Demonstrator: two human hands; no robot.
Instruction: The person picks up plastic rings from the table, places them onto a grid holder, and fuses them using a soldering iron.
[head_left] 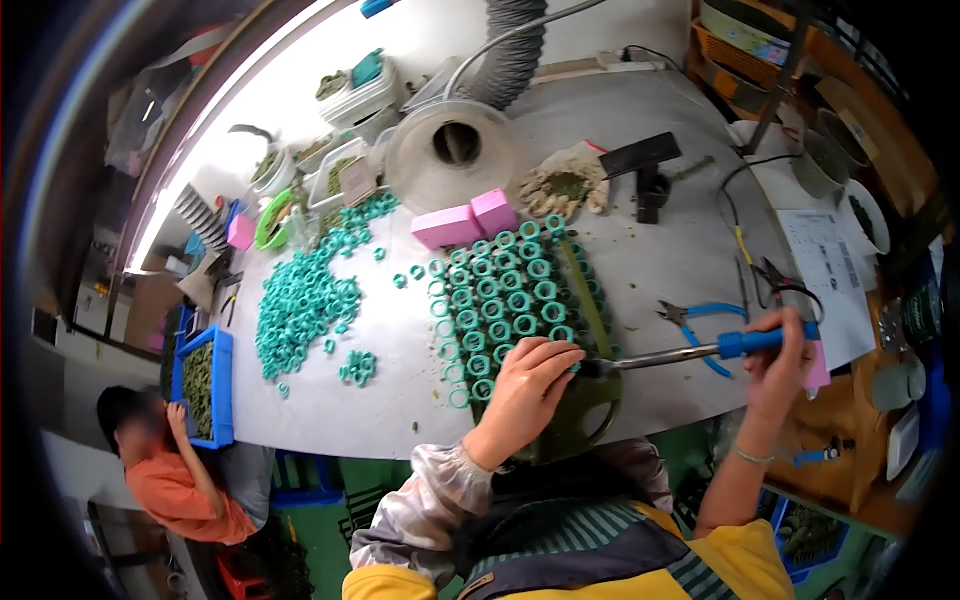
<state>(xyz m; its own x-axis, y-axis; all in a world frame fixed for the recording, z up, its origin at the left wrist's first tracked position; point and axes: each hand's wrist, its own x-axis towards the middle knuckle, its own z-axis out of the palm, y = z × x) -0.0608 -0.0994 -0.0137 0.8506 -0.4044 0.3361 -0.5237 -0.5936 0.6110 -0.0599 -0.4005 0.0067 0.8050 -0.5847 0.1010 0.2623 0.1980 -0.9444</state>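
My right hand [780, 365] is closed around the blue handle of a long metal-shafted tool that looks like a soldering iron [680, 355]. Its dark tip points left and ends beside the fingertips of my left hand [525, 390]. Those fingers are bent and pressed together at a teal ring [573, 367] on the front corner of a block of rings. Rows of teal rings [497, 308] stand in this block, some hidden under my left hand. A dark green frame [590, 300] runs along the block's right side and under my wrist.
Loose teal rings [300, 310] lie heaped on the left. Pink blocks [450, 227] and a fume-duct hood [450, 150] are behind the rows. Blue-handled pliers [700, 315] and a dirty glove [568, 180] lie rightward. A person in orange [185, 490] sits by a blue tray [222, 390].
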